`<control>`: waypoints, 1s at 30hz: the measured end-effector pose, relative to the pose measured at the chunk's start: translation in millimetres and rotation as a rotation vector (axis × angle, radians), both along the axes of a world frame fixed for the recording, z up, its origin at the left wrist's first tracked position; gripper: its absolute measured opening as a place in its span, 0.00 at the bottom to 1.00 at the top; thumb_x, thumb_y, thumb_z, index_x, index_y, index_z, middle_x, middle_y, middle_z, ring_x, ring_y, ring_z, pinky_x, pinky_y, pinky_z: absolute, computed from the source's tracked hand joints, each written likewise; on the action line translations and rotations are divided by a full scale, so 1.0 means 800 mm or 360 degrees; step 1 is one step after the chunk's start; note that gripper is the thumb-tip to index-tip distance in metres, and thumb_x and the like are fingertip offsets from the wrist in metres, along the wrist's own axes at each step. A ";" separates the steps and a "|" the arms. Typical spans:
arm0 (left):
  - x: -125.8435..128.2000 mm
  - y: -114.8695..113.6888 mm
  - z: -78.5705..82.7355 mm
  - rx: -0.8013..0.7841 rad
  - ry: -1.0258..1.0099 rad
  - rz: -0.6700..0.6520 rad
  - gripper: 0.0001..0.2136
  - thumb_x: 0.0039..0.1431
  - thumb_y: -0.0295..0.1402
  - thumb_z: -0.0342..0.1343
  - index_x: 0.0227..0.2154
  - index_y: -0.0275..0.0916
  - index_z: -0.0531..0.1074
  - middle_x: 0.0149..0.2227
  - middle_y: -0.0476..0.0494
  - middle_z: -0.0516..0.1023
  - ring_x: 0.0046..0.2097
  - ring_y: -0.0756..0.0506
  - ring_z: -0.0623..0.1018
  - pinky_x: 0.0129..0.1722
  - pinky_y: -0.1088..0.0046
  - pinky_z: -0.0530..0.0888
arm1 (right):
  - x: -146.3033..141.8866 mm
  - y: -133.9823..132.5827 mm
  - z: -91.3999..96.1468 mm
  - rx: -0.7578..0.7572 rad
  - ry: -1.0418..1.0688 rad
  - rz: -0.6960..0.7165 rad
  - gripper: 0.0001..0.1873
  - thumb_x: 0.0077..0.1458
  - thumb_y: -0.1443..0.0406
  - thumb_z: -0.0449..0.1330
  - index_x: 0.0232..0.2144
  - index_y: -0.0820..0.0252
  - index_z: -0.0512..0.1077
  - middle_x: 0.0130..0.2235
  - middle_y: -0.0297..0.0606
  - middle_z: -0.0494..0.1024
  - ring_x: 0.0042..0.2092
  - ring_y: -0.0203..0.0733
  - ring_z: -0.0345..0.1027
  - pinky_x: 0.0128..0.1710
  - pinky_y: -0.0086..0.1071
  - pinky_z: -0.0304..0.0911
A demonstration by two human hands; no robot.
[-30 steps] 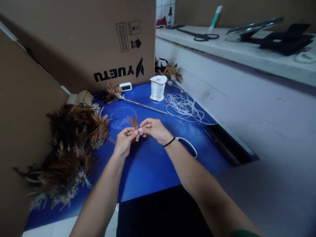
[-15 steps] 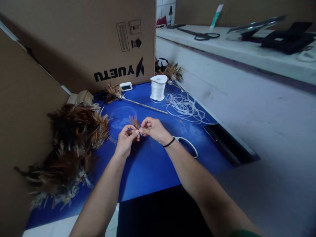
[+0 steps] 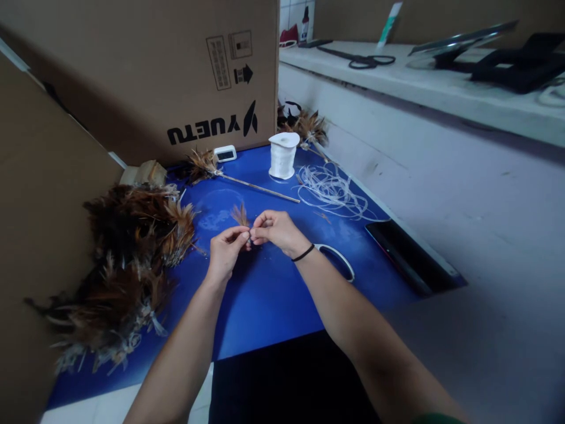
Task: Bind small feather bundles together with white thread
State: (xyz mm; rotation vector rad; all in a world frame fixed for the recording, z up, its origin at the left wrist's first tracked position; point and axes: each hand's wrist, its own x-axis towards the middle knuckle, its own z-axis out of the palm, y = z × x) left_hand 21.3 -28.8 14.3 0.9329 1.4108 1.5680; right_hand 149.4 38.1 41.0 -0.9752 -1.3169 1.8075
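A small bunch of brown feathers (image 3: 239, 215) is pinched at its base between the thumb and fingers of my left hand (image 3: 225, 252), its tips pointing up and away from me. My right hand (image 3: 277, 232), a black band at its wrist, pinches right beside that base, its fingertips almost touching the left thumb. What lies between the right fingertips is too small to tell. Partly under my right wrist is a pair of scissors, with a white handle loop (image 3: 339, 259) showing. Farther off lies a stick with feathers tied at one end (image 3: 260, 188).
Heaps of brown feathers (image 3: 136, 229) cover the left of the blue table (image 3: 273, 306). Toward the back stand a white spool (image 3: 282, 156) and a tangle of clear strips (image 3: 331, 191). A dark phone (image 3: 410, 256) lies at right. Cardboard (image 3: 145, 70) and a white ledge (image 3: 424, 76) enclose the workspace.
My fingers have shifted very slightly at the base of the feather bunch, and the feathers have turned a little. The view has moved slightly; the other things lie as before.
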 end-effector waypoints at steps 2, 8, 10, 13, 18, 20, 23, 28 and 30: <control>0.001 0.000 0.001 -0.0012 0.0021 0.0007 0.13 0.42 0.34 0.66 0.32 0.34 0.77 0.23 0.48 0.77 0.23 0.52 0.74 0.27 0.74 0.74 | 0.001 -0.001 0.003 -0.0029 0.0003 -0.0002 0.09 0.39 0.77 0.63 0.22 0.64 0.68 0.18 0.31 0.73 0.21 0.32 0.70 0.23 0.26 0.70; 0.002 -0.001 0.005 -0.0015 0.0080 -0.0003 0.12 0.42 0.34 0.66 0.32 0.35 0.78 0.24 0.47 0.78 0.23 0.51 0.75 0.28 0.73 0.75 | 0.001 -0.003 0.008 -0.0139 0.0059 -0.0017 0.09 0.39 0.79 0.61 0.22 0.65 0.68 0.18 0.31 0.73 0.21 0.32 0.70 0.23 0.25 0.70; 0.002 -0.002 0.006 -0.0014 0.0106 -0.0009 0.12 0.42 0.34 0.66 0.32 0.35 0.78 0.24 0.47 0.79 0.23 0.51 0.75 0.29 0.73 0.75 | 0.001 -0.003 0.008 -0.0191 0.0094 -0.0029 0.09 0.39 0.78 0.61 0.22 0.64 0.67 0.18 0.32 0.73 0.21 0.32 0.70 0.23 0.25 0.70; 0.001 -0.003 0.007 -0.0022 0.0148 -0.0030 0.12 0.43 0.33 0.65 0.33 0.35 0.79 0.26 0.46 0.80 0.24 0.51 0.76 0.29 0.73 0.75 | 0.000 -0.002 0.007 -0.0269 0.0148 -0.0035 0.09 0.39 0.79 0.61 0.22 0.64 0.67 0.18 0.32 0.73 0.21 0.33 0.70 0.22 0.26 0.69; -0.002 -0.003 0.008 -0.0018 0.0091 -0.0009 0.11 0.42 0.32 0.65 0.32 0.36 0.79 0.25 0.47 0.79 0.24 0.51 0.75 0.29 0.74 0.74 | -0.001 -0.002 0.003 -0.0397 0.0267 0.0045 0.09 0.41 0.78 0.61 0.23 0.64 0.67 0.19 0.35 0.75 0.22 0.34 0.71 0.24 0.25 0.69; -0.003 -0.002 0.007 -0.0026 0.0065 0.0009 0.12 0.42 0.32 0.65 0.32 0.35 0.79 0.25 0.46 0.79 0.24 0.51 0.75 0.29 0.73 0.74 | -0.002 -0.002 0.002 -0.0419 0.0314 0.0055 0.09 0.41 0.78 0.61 0.23 0.64 0.67 0.19 0.35 0.75 0.22 0.34 0.71 0.24 0.25 0.70; -0.004 -0.002 0.006 -0.0033 0.0173 0.0036 0.13 0.43 0.33 0.64 0.34 0.35 0.79 0.27 0.45 0.80 0.25 0.50 0.76 0.30 0.71 0.75 | -0.003 -0.002 0.000 -0.0435 0.0351 0.0040 0.10 0.41 0.78 0.62 0.23 0.64 0.66 0.19 0.34 0.75 0.22 0.34 0.71 0.25 0.25 0.70; -0.005 -0.005 0.006 0.0099 0.0792 0.0117 0.11 0.48 0.34 0.61 0.35 0.38 0.79 0.32 0.44 0.80 0.30 0.49 0.77 0.33 0.73 0.74 | -0.004 -0.001 -0.003 -0.0442 0.0364 0.0034 0.11 0.40 0.76 0.65 0.23 0.63 0.66 0.18 0.32 0.74 0.22 0.33 0.71 0.25 0.25 0.70; -0.003 -0.007 0.008 0.0182 0.1024 0.0153 0.10 0.49 0.33 0.60 0.35 0.40 0.79 0.33 0.45 0.80 0.31 0.50 0.76 0.33 0.74 0.73 | -0.004 -0.001 -0.004 -0.0444 0.0365 0.0038 0.11 0.40 0.75 0.66 0.23 0.63 0.66 0.18 0.32 0.74 0.22 0.33 0.71 0.26 0.25 0.71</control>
